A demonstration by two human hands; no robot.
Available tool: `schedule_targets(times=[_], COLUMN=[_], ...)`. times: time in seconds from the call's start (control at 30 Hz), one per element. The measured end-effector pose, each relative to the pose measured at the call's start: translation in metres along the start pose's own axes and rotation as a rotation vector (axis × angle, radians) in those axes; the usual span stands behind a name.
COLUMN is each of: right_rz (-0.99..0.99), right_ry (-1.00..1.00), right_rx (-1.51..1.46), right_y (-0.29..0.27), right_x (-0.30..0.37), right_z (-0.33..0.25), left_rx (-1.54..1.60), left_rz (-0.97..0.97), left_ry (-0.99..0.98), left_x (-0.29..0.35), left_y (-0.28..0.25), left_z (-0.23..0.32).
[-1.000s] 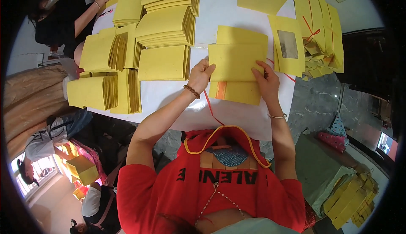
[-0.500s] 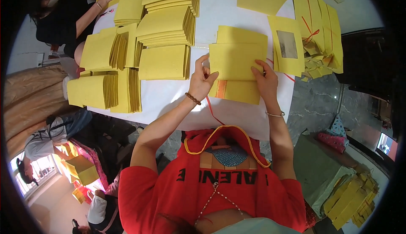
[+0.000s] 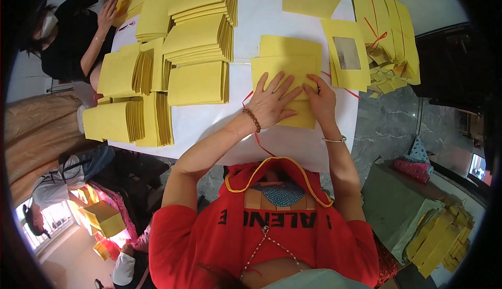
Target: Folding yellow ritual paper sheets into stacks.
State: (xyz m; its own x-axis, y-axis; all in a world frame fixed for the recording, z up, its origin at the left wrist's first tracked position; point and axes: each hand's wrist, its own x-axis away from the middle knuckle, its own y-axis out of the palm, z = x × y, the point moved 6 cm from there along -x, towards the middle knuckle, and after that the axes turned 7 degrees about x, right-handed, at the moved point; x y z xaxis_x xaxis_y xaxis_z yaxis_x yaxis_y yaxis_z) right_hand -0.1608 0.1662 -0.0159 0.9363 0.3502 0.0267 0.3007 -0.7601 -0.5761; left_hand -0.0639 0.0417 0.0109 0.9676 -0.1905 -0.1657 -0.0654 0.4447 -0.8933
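The left hand [image 3: 270, 104] lay spread on yellow paper [image 3: 290, 65]; the right hand [image 3: 322, 101] curled at its right edge, whether pinching I couldn't tell. White tabletop [image 3: 204, 123] ran left of them to a yellow stack [image 3: 196, 83].

Your left fingers [image 3: 275, 82] hide part of the yellow sheet [image 3: 286, 64] under them; the top edge cuts off the farther sheets [image 3: 314, 0].

The scene is viewed by the left of two head-worn fisheye cameras, aimed steeply downward past the wearer's red T-shirt [image 3: 183, 242]. The left hand [image 3: 268, 105] and right hand [image 3: 322, 101] are framed at close range near the centre, over the white-covered table [image 3: 253, 30]; the grey marbled floor [image 3: 387, 127] is taken in beyond its right edge.
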Motion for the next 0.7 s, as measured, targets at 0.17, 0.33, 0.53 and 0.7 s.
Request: schedule_targets(times=[0.17, 0.33, 0.53, 0.7], right_rz=[-0.132, 0.083, -0.243, -0.286], right_ry=[0.13, -0.549, -0.659, -0.602], right_rx=[0.027, 0.657, 0.471, 0.532], right_y=[-0.002, 0.001, 0.036, 0.045], right_x=[-0.001, 0.006, 0.004, 0.004], right_z=[-0.001, -0.071, -0.05, -0.047], left_rx=[-0.009, 0.0, 0.055, 1.178], left_rz=[-0.013, -0.071, -0.143, 0.292], left_ry=[-0.014, -0.035, -0.06, -0.252], left_x=[-0.001, -0.006, 0.0, 0.015], left_y=[0.007, 0.001, 0.009, 0.01], left_z=[-0.003, -0.002, -0.008, -0.052])
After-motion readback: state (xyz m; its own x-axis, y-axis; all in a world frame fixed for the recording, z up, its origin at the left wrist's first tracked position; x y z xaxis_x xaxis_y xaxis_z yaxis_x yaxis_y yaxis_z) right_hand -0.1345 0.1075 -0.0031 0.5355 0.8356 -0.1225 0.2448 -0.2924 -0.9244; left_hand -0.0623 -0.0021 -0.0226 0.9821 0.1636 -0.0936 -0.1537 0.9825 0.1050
